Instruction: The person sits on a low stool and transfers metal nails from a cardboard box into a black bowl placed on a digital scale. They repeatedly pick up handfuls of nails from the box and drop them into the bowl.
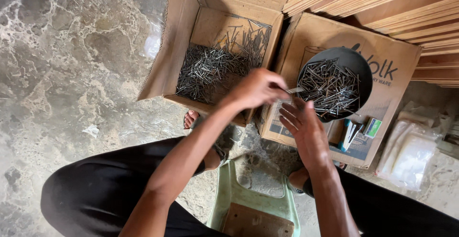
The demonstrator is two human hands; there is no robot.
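Observation:
My left hand (256,90) is closed on a small bunch of steel nails (294,90), whose ends stick out toward a dark round pan (356,60) heaped with nails. Just below it, my right hand (306,129) has its fingers spread and pointing up-left, close under the bunch, and I see nothing held in it. The pan rests on a closed cardboard box (397,65). To the left stands an open cardboard box (181,41) with a pile of loose nails (210,67) in its bottom.
Small packets (355,133) lie on the closed box beside the pan. Clear plastic bags (411,151) lie at the right. Stacked wooden boards (382,3) fill the top right. A green plastic stool (253,203) sits between my legs on the marble floor (71,74).

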